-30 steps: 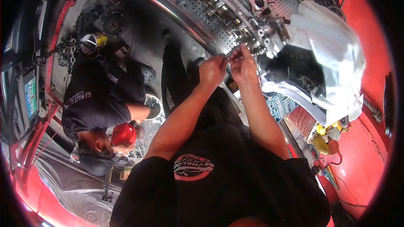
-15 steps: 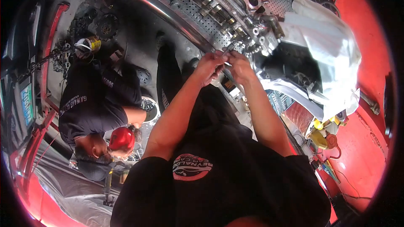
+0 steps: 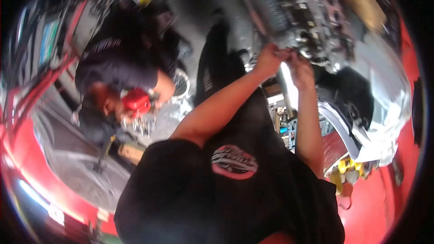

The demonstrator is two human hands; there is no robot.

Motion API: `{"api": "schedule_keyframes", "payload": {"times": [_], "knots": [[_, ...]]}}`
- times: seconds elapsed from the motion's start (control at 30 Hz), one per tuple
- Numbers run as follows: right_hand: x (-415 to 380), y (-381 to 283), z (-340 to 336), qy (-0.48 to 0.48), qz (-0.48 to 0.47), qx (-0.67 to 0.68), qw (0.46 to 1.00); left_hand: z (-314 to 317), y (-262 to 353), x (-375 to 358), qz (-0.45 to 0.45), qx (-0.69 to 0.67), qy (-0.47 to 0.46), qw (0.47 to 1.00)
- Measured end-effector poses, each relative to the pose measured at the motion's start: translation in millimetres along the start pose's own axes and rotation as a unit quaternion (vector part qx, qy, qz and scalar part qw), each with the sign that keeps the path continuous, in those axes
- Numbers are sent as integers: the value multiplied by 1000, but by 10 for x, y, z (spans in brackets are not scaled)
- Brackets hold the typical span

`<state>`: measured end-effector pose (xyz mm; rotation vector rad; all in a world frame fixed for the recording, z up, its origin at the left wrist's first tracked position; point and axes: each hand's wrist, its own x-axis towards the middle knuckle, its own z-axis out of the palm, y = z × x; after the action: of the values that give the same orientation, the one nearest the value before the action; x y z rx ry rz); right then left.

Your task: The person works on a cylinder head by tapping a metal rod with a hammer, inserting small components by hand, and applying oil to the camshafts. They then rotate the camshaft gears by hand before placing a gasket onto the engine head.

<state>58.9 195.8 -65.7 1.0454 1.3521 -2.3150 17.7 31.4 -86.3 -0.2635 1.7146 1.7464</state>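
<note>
My left hand (image 3: 270,58) and my right hand (image 3: 302,70) meet at the edge of the engine parts, fingers pinched together. Between the fingertips is a small metal part, mostly hidden and smeared by motion, so its kind cannot be made out. Just beyond my hands lies a cylinder head (image 3: 332,18) with open ports. A row of shiny valve-train parts (image 3: 300,7) runs beside it. Both sit on a perforated surface, blurred in this view.
At left a crouching person in a dark shirt (image 3: 122,63) works by a round pan (image 3: 181,83), near a red object (image 3: 135,101). Plastic sheeting (image 3: 389,95) covers a dark item at right. A metal bar (image 3: 248,4) edges the bench. Red panels (image 3: 366,203) stand around.
The view has swung, so my hands and the engine parts appear farther right. My hands stay together at the fingertips. The other person remains crouched at left.
</note>
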Motion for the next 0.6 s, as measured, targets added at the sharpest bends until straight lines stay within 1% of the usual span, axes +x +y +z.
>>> {"api": "schedule_keyframes", "payload": {"times": [0.03,0.1,0.13,0.17,0.2,0.23,0.27,0.33,0.37,0.4,0.43,0.47,0.5,0.53,0.57,0.6], "knots": [[92,23,-76,-16,10,32,999,-25,346,-100,26,89,41,995],[194,11,-105,52,72,-3,996,-66,393,-170,64,196,45,977],[182,43,-82,97,44,-6,994,-32,344,-186,105,221,54,968],[197,34,-71,73,45,31,996,-16,292,-128,14,140,25,990],[208,22,-51,50,47,68,995,-13,220,-42,-77,55,-5,995],[127,-56,104,30,50,105,993,-23,234,-39,-144,-3,-37,989],[24,-148,250,36,51,153,986,-33,249,-36,-213,-56,-63,973],[8,-179,174,-1,27,108,994,-151,494,-26,-293,-107,-108,944],[25,-184,133,-21,15,88,996,-128,472,-42,-195,-34,-63,978],[30,-161,85,-20,8,73,997,-59,436,-105,-97,41,-16,994],[87,-110,-38,-9,30,46,998,-66,474,-183,1,119,34,992],[156,-74,-163,3,49,19,999,-104,510,-228,23,142,21,989],[175,-89,-146,17,67,-9,998,-104,465,-221,63,174,44,982],[196,-108,-137,31,87,15,996,-79,411,-205,104,206,64,971],[213,-119,-131,5,96,63,993,-43,377,-172,147,237,83,957],[195,-139,-104,-16,105,110,988,-52,444,-141,21,135,66,988]]}}
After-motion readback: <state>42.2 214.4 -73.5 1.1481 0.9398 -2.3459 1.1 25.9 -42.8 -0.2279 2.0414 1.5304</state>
